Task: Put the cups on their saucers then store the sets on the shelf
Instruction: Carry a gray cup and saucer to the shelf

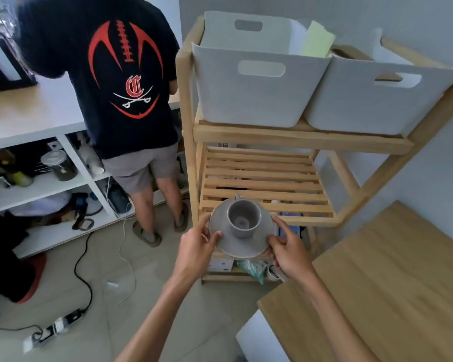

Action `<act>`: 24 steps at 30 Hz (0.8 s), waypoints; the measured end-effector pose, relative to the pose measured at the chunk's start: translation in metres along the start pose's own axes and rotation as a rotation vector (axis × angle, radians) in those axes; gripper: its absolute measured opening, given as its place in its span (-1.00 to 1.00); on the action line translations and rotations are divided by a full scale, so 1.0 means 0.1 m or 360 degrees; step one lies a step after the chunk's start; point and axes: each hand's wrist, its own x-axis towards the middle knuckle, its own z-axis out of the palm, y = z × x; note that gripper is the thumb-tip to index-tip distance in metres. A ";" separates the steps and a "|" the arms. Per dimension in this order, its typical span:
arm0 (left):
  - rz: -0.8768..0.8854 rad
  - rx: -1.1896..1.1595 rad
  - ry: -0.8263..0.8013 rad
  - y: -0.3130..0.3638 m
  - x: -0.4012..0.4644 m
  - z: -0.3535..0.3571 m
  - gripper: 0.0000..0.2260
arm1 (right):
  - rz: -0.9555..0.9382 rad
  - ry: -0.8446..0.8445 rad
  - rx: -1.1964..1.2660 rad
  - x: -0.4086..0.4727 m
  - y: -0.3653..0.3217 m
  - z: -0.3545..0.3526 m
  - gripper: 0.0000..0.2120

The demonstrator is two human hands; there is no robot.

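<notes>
Both my arms reach toward twelve o'clock; my left hand [198, 242] and right hand [289, 248] are curled, thumbs on top.

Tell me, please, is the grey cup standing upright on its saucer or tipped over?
Upright. The grey cup sits mouth-up on the saucer, its empty inside visible, held by the left hand and right hand.

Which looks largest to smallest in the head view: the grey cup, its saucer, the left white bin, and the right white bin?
1. Left white bin and right white bin: alike, so not ranked against each other.
2. Saucer, though it is nearer to the camera.
3. Grey cup, standing on the saucer.
</notes>
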 end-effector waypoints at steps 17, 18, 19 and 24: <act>-0.0069 0.0312 0.0009 -0.65 1.89 0.87 -0.77 | -0.0011 -0.0246 -0.0298 2.37 0.30 0.02 -0.49; -0.0059 0.0325 0.0009 -0.69 1.96 0.91 -0.78 | -0.0016 -0.0246 -0.0321 2.47 0.31 0.03 -0.49; -0.0056 0.0347 0.0006 -0.73 2.03 0.94 -0.80 | -0.0022 -0.0245 -0.0356 2.57 0.32 0.04 -0.50; -0.0078 0.0557 0.0040 -0.79 2.36 1.03 -0.81 | -0.0007 -0.0257 -0.0392 2.96 0.35 0.08 -0.52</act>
